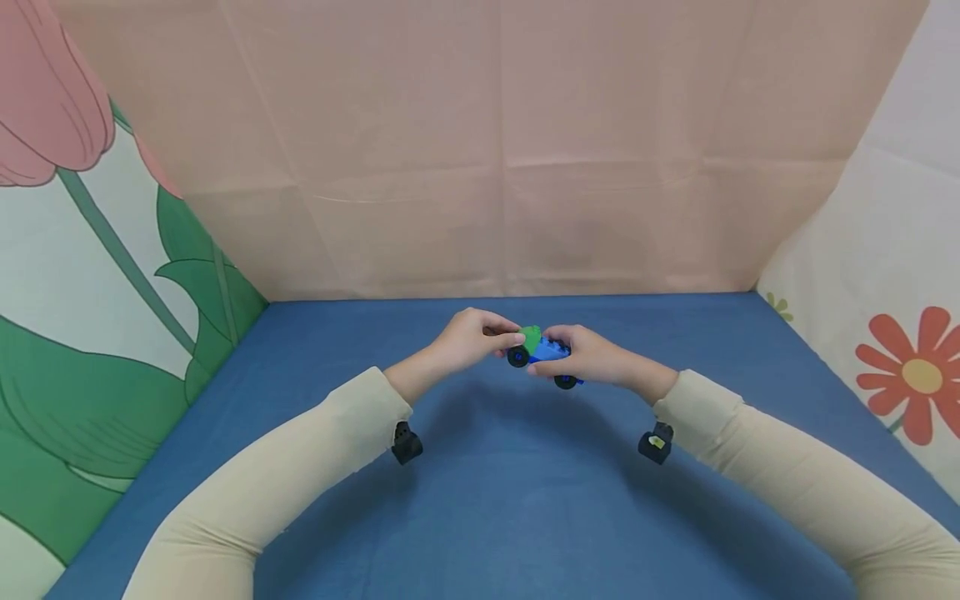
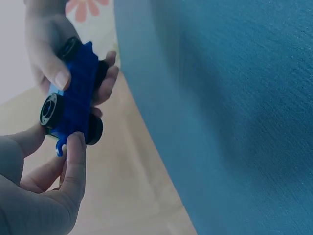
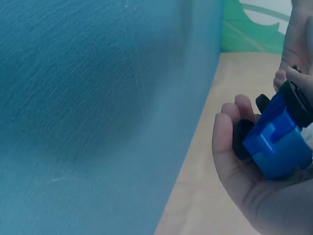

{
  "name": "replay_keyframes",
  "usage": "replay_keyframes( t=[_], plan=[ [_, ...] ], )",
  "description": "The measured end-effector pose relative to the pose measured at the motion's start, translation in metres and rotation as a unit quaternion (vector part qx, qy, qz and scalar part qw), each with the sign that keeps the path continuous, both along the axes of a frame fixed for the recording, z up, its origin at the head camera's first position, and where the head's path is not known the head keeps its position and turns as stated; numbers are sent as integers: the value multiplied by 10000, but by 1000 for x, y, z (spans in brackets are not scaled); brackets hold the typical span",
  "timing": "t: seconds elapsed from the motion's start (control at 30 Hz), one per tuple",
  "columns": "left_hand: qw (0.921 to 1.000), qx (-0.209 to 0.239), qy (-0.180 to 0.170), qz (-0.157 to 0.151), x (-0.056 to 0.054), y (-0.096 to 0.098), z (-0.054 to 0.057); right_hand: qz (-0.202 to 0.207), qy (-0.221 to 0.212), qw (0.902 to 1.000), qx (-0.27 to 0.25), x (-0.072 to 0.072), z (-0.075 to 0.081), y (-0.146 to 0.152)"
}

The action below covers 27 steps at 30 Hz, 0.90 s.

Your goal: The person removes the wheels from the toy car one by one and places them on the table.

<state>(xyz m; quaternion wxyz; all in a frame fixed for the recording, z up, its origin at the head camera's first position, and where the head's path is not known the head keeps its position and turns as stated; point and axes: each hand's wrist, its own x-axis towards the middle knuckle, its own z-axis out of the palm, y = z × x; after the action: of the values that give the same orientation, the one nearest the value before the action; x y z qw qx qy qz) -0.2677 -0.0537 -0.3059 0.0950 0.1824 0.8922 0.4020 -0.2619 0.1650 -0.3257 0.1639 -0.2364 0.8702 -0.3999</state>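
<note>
Both hands hold one small toy car point(image 1: 550, 350) up over the blue table. Its body is blue with a green piece point(image 1: 531, 338) at the left end, and its wheels point(image 1: 518, 357) are black. My right hand point(image 1: 592, 357) grips the blue rear part, thumb on one side and fingers on the other. With thumb and fingers my left hand point(image 1: 474, 340) pinches the green end. In the left wrist view the blue underside point(image 2: 78, 93) and a small hook at the near end show. The right wrist view shows the car's blue back end point(image 3: 279, 147) lying in the curled right hand.
The blue table point(image 1: 480, 500) spreads beneath the arms, with a plain beige cloth wall point(image 1: 480, 167) behind it. Flower-printed cloths stand at the left point(image 1: 90, 375) and right point(image 1: 900, 250). A small black camera point(image 1: 407, 443) hangs below each sleeve cuff.
</note>
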Motion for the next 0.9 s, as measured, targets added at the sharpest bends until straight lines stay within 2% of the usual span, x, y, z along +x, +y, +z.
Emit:
replay_keyframes(
  t=[0.17,0.4,0.57,0.67,0.83,0.9],
  plan=[
    [9999,121,-25,45,0,0,0,264,-307,9989,-256,1,-4,-5],
    [9983,547,-184,17,1,-5,-4,532,-835,9934,-576,4,-9,-9],
    [9971,745,-143,27,3,-13,-9,555,-948,9909,-783,6,-14,-12],
    [9962,853,-76,175,6,-18,-9,563,-929,9900,-896,6,-17,-14],
    [9921,1128,115,544,14,-25,-11,332,-974,9888,-1078,7,-20,-17],
    [9915,1202,112,492,17,-28,-14,188,-998,9882,-1145,6,-22,-18]
  ],
)
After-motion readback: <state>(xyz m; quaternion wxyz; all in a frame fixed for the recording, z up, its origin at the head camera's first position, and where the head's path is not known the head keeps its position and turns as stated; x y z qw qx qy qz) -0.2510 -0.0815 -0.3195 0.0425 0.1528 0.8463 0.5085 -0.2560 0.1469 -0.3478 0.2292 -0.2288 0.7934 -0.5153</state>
